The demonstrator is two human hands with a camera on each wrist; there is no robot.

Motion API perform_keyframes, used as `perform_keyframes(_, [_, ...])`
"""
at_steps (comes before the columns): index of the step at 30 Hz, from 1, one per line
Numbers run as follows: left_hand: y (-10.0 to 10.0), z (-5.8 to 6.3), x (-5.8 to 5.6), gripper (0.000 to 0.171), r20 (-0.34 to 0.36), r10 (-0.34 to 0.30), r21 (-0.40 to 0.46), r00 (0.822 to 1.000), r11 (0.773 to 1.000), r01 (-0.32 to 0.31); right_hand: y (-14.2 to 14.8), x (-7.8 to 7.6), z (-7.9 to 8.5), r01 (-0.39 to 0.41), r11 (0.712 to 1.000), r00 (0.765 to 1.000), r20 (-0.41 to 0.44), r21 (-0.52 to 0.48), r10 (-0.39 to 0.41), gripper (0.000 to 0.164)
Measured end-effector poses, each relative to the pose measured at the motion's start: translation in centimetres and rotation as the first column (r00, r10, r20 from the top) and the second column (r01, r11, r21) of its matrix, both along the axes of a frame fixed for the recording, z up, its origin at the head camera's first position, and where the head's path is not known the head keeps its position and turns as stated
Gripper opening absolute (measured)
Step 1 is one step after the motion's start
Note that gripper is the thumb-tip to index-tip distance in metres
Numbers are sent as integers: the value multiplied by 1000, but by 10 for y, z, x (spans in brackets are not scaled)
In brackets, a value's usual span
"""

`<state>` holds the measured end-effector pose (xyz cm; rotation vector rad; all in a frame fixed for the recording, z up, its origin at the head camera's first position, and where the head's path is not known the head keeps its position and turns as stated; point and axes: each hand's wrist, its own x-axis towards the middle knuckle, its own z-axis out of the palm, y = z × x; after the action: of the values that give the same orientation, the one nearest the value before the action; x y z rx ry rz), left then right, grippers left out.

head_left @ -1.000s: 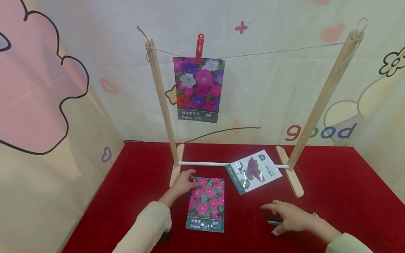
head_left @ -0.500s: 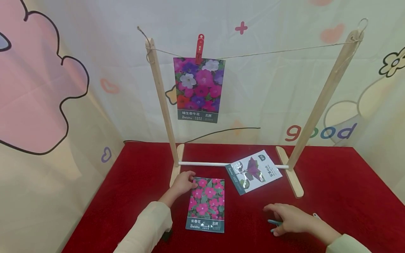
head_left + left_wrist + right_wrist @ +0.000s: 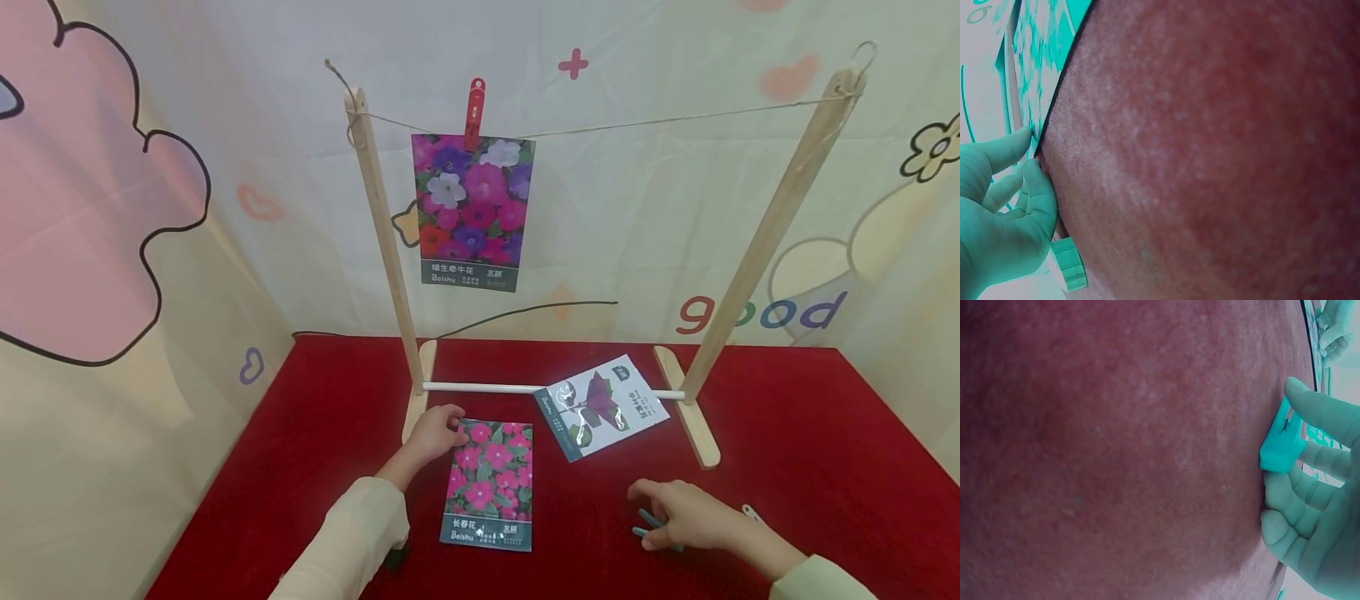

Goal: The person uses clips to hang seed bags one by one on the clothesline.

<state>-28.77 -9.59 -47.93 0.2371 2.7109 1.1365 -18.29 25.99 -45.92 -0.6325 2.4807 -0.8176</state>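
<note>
A seed packet with pink flowers (image 3: 491, 471) lies on the red cloth. My left hand (image 3: 433, 435) pinches its upper left corner between thumb and fingers, as the left wrist view also shows. To the right, my right hand (image 3: 697, 518) holds a blue clothespin (image 3: 1284, 450) low over the cloth, thumb at one end and fingers curled about the other. A second packet, with mixed petunia-like flowers (image 3: 476, 208), hangs from a string (image 3: 637, 125) under a red clothespin (image 3: 474, 115). A white packet with a purple plant (image 3: 600, 408) leans over the rack's white rod.
Two wooden posts (image 3: 382, 225) on flat feet (image 3: 697, 429) hold the string; a white rod (image 3: 480, 387) joins them low down. Part of a white clothespin (image 3: 752, 512) shows behind my right wrist. A printed curtain (image 3: 600, 233) stands behind the red cloth (image 3: 810, 442).
My right hand has drawn slightly back, and its fingers have curled further in; the blue clothespin has turned in its grasp. My left hand and the packets stay in place.
</note>
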Motion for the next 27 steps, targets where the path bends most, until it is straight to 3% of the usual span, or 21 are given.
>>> perform_keyframes(6, [-2,-5,-3,37,-38,-28,-11,999,1000,28,-1,-1,0,6,1000,1000,0,-9,-6,51])
perform_keyframes(14, [0,2,1,37,7,0,14,1000,1000,0,11,-7,10,-48,994,999,-7,-94,47,47])
perform_keyframes(21, [0,4,2,38,39,1,30,999,1000,-2,14,-6,16,-103,994,993,-54,-27,102,43])
perform_keyframes(27, [0,6,2,40,61,-5,53,998,999,2,15,-4,10,-153,988,980,-127,9,152,39])
